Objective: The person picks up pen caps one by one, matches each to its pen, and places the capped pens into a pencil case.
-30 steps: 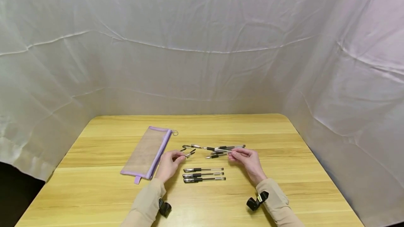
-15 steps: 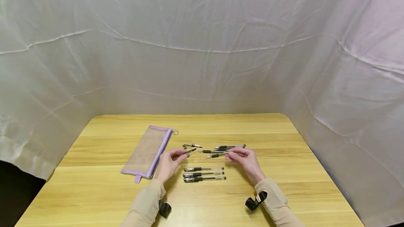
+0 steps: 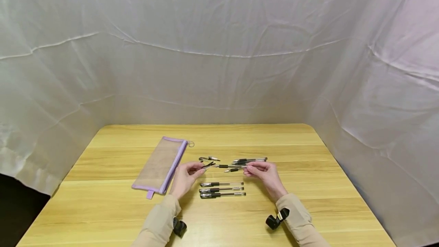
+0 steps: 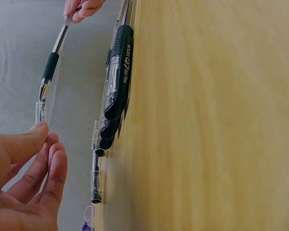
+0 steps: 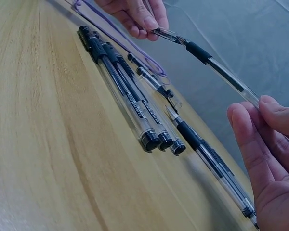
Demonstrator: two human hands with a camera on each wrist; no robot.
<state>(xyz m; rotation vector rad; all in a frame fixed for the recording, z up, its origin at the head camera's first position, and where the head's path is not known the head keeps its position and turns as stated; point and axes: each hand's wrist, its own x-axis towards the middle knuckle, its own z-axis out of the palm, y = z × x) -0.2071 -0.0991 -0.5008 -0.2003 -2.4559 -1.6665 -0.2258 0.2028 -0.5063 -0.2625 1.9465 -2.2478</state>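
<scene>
over the table (image 3: 240, 224), left hand (image 3: 186, 179) pinches a clear cap (image 4: 40, 113); right hand (image 3: 268, 177) pinches an uncapped pen (image 5: 214, 64) near its rear end, its tip at the cap's mouth. three capped pens (image 3: 219, 190) lie side by side below. judgement: both parts should be brought into one line, then pressed straight together, tip clear of the cap's wall.

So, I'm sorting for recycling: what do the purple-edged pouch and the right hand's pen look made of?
Pouch: probably matte synthetic mesh, as it looks sheer; weave too fine to confirm. Pen: glossy barrel, likely plastic, since its inside shows through; dull black grip, perhaps rubber; shiny silvery tip, likely metal.
</scene>
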